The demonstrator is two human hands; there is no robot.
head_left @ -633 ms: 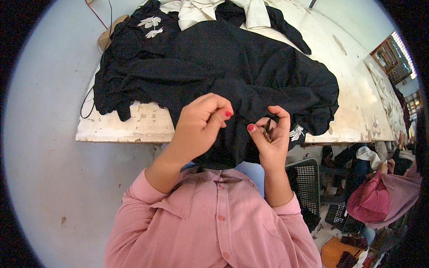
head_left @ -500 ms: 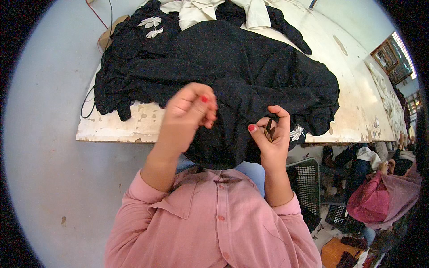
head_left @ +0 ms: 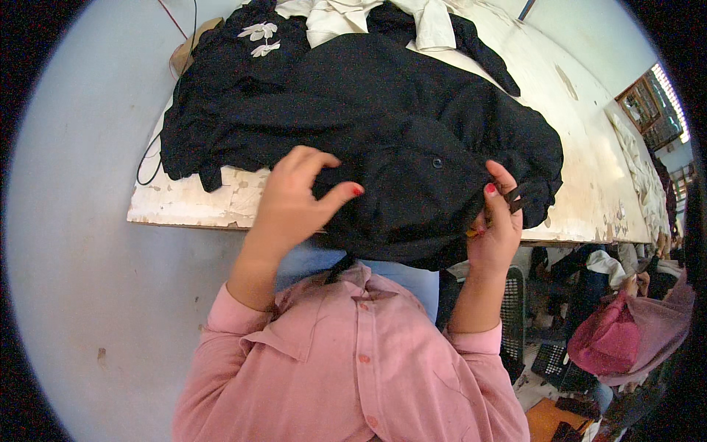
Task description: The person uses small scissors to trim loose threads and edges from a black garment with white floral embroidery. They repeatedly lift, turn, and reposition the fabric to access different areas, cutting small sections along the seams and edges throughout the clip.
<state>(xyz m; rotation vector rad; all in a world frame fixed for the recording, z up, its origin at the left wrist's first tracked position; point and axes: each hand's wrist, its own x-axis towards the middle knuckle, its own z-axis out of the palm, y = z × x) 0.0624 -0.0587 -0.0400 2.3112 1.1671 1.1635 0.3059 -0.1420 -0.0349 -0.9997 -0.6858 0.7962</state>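
Observation:
A black cloth garment is spread over the table and hangs over its front edge towards my lap. On its raised part shows a small round dark button. My right hand pinches the garment's edge to the right of that button. A small dark tool, mostly hidden, is tucked in the same hand. A bit of yellow and red shows under its fingers. My left hand is at the garment's left side, thumb and fingers apart, with nothing in it.
The worn pale table ends just before my lap. White cloth lies at the far side, near white flower shapes on black cloth. A dark cable hangs at the left. Lower right are a dark perforated chair and another person.
My right hand has moved right and now grips the garment's edge, drawing the cloth out so the button shows. My left hand has spread its fingers and moved slightly left and down.

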